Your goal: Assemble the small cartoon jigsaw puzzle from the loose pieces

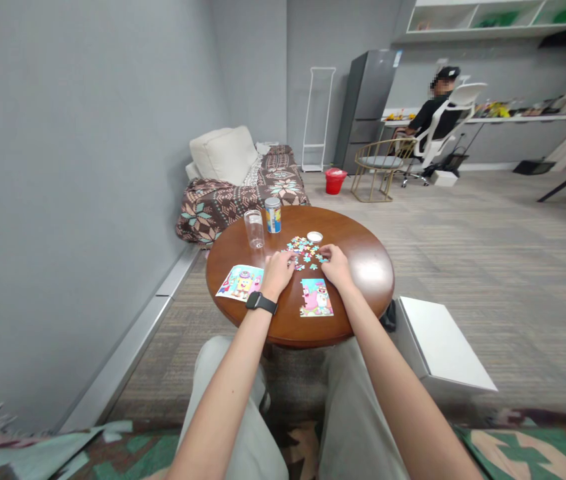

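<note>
Loose jigsaw pieces (307,250) lie in a heap on the round brown table (363,233). On the heap's left edge rests my left hand (279,272), wearing a black watch, its fingers curled at the pieces; what they hold is too small to tell. My right hand (337,265) is at the heap's right edge, thumb and fingers bent together on a puzzle piece. Between my forearms lies a joined puzzle section (317,297) with a pink figure and a white-suited one. Left of my left wrist is a printed picture sheet (241,283) with cartoon figures.
A clear glass (254,230) and a colourful tin (273,217) stand at the table's back left. A round white lid (315,237) lies behind the pieces. A white box (445,340) is on the floor at right. Far back, a person (433,113) sits on a white chair.
</note>
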### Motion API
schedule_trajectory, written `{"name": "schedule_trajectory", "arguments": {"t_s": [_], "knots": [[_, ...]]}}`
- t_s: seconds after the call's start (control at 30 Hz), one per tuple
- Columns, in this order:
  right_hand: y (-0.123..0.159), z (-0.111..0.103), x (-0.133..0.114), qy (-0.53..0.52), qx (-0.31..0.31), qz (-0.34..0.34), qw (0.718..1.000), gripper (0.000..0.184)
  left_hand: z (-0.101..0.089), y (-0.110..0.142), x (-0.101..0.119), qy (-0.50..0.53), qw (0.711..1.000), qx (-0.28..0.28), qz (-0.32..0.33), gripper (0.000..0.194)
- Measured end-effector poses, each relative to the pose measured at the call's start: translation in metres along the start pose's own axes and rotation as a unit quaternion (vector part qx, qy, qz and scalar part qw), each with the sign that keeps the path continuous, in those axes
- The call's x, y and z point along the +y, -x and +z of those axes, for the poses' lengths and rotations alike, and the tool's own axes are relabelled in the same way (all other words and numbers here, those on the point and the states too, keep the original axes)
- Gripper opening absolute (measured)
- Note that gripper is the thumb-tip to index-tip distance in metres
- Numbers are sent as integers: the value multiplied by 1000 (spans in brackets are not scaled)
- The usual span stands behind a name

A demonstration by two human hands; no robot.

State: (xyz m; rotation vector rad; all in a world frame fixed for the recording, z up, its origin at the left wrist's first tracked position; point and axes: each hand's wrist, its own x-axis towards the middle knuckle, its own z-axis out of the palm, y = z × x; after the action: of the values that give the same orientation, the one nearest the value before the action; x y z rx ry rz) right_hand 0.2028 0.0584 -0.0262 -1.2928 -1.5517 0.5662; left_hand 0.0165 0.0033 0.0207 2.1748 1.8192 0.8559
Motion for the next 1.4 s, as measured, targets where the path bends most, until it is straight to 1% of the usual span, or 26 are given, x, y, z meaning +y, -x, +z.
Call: {"name": "schedule_trajectory", "arguments": {"t_s": [0.17,0.3,0.43,0.6,0.73,0.87,1.13,1.27,1.4], "knots": [[0,-1,-4,-44,-19,7,999,37,-3,2,-1,-9,997,39,-62,33],[2,-2,-8,-55,-7,3,998,35,-7,3,1,-10,996,38,-84,30],[2,-2,-8,-64,-6,-1,998,35,-8,3,5,-3,998,29,-53,26],[0,-2,-8,-44,-10,-12,999,31,-7,3,9,-4,1000,-9,-8,28],[0,-2,-11,-43,-10,-14,999,29,-5,3,8,3,1000,-19,14,29],[1,-3,-15,-46,-19,-3,999,30,-2,2,5,-4,999,-26,40,27],[4,-5,-21,-44,-36,11,998,29,-2,2,4,-22,998,-42,41,23],[5,-5,-26,-53,-66,-27,996,28,-2,2,5,-17,998,-39,36,26],[7,-4,-28,-90,-102,-63,989,28,-4,3,7,-12,998,-46,41,29]]}}
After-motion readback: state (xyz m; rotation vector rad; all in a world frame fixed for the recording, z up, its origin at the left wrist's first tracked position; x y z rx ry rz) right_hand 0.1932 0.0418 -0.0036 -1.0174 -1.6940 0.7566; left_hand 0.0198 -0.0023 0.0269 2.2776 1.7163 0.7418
